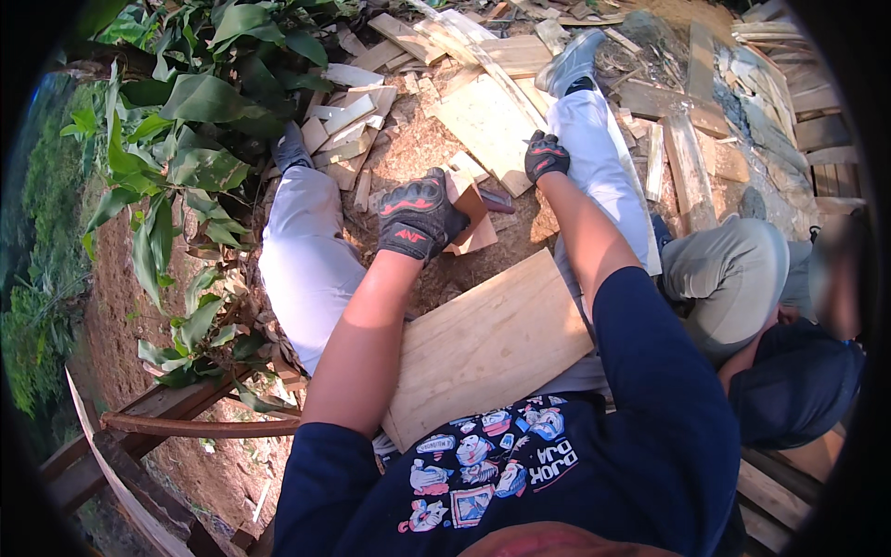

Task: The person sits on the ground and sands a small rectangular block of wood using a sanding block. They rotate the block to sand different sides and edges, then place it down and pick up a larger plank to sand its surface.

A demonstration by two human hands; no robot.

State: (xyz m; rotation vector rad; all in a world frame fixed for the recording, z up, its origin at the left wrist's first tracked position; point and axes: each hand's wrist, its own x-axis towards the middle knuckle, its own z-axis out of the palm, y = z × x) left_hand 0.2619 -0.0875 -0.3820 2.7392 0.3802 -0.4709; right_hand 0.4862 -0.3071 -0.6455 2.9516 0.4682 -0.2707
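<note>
My left hand (418, 221), in a black and grey glove with red marks, is closed on a small wooden block (471, 202) between my knees. A short dark bar (497, 200) shows just beside the block; what it belongs to is hidden. My right hand (546, 158), gloved alike, is closed beside my right shin, next to a wide pale board (483, 125) on the ground. What its fingers hold, if anything, I cannot make out. Across my lap lies another flat wooden board (492, 343), which neither hand touches.
Wood offcuts (353, 130) and planks (687, 167) litter the ground ahead and to the right. Leafy plants (195, 121) crowd the left, above a wooden rail (200, 426). Another person (789, 362) sits close at my right.
</note>
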